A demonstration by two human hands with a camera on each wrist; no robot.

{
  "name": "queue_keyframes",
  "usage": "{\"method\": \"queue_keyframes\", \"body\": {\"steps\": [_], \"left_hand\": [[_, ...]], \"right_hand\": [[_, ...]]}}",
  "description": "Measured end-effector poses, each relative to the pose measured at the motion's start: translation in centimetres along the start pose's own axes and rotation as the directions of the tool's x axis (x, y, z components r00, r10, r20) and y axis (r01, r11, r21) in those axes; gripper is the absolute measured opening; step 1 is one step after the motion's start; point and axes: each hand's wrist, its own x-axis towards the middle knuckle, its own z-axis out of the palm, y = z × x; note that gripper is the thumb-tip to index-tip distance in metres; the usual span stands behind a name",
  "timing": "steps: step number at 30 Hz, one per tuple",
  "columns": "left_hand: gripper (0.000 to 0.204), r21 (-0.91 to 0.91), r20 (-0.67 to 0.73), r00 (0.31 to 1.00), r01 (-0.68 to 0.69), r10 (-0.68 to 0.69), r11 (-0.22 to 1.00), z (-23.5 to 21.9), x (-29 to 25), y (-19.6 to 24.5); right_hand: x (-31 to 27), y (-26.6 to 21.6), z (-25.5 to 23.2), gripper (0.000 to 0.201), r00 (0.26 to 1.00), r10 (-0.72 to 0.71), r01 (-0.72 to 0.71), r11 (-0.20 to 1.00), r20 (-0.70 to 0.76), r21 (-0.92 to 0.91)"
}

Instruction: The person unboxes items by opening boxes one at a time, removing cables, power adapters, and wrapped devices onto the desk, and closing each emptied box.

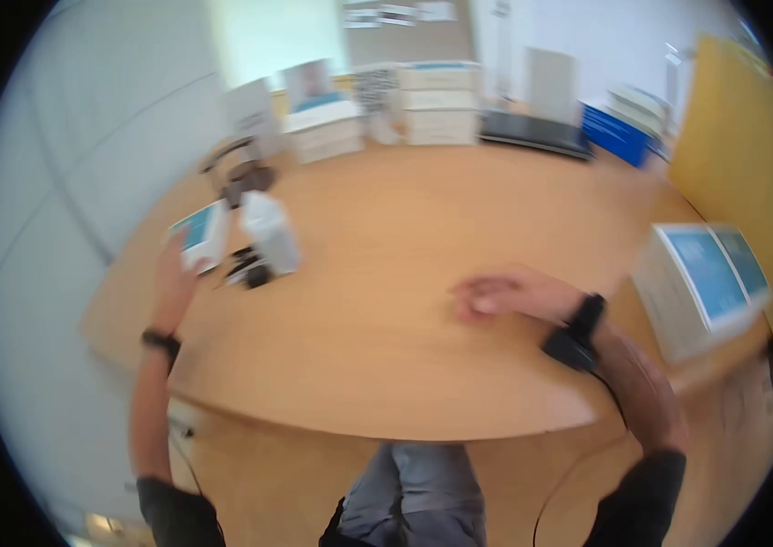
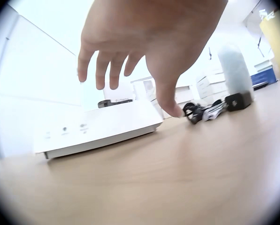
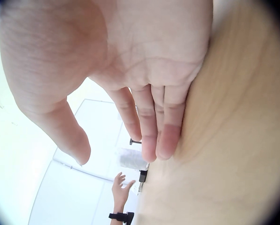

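Left flat box (image 1: 212, 237): white, teal-blue top. Adapter block (image 2: 238, 101): black. Upright package (image 1: 273, 241): whitish. Tabletop (image 1: 386, 346): light brown, wood-grained. Right boxes (image 1: 713, 269): white, blue panels. Far-right panel (image 1: 735, 155): yellow.

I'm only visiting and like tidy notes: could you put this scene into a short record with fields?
Place: wooden table
Left grip: bare hand, fingers spread, close to white box; contact unclear
Right grip: bare hand at the table, holding nothing
Near white box: black cable, black block, pale upright bundle
Far side: stacked boxes
Right side: larger blue-topped box
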Motion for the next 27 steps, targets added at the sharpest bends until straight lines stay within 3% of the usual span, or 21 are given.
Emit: {"method": "queue_keyframes", "body": {"steps": [2,4,7,10,12,18,21,22,24,27], "left_hand": [[0.045,-0.077,-0.165,0.985,0.028,-0.04,0.997,-1.7,0.7,5.2],[0.031,-0.107,-0.314,0.946,-0.119,0.08,0.987,-4.3,0.9,12.7],[0.04,-0.284,-0.295,0.879,-0.456,0.376,0.843,-7.3,-0.1,23.4],[0.046,-0.35,-0.172,0.67,-0.727,0.722,0.591,-9.5,0.0,32.1],[0.053,-0.462,-0.187,0.551,-0.78,0.813,0.423,-8.8,0.7,36.6],[0.073,-0.647,-0.347,0.447,-0.75,0.825,0.134,-2.9,1.7,50.7],[0.079,-0.605,-0.452,0.411,-0.794,0.792,0.067,-0.8,1.4,57.1],[0.079,-0.613,-0.456,0.413,-0.788,0.788,0.058,-0.2,1.4,58.8],[0.083,-0.412,-0.542,0.331,-0.906,0.772,0.099,0.6,1.4,61.5],[0.086,-0.46,-0.502,0.356,-0.882,0.788,0.105,0.7,0.8,64.1]], "right_hand": [[0.1,0.6,-0.1,0.047,0.999,-0.033,0.033,0.999,0.001,0.018],[0.1,1.0,-0.3,0.047,0.998,-0.047,0.049,0.997,-0.034,0.053],[0.3,0.8,-0.3,0.045,1.0,-0.019,0.018,0.998,0.023,0.056],[0.1,0.6,-0.1,0.046,0.999,-0.054,0.054,0.995,-0.002,0.078],[-0.3,0.1,0.2,0.046,0.997,-0.08,0.081,0.996,-0.024,0.03],[0.3,0.6,-0.2,0.044,1.0,0.008,-0.013,0.958,0.02,0.287],[0.4,1.0,-0.9,0.04,0.998,-0.037,0.025,0.967,0.043,0.253],[0.5,1.2,-0.9,0.04,0.999,-0.025,0.016,0.966,0.034,0.258],[0.7,1.5,-0.9,0.039,0.999,-0.023,0.011,0.958,0.037,0.287],[0.5,1.8,-1.3,0.04,0.999,-0.019,0.004,0.928,0.037,0.373]]}}
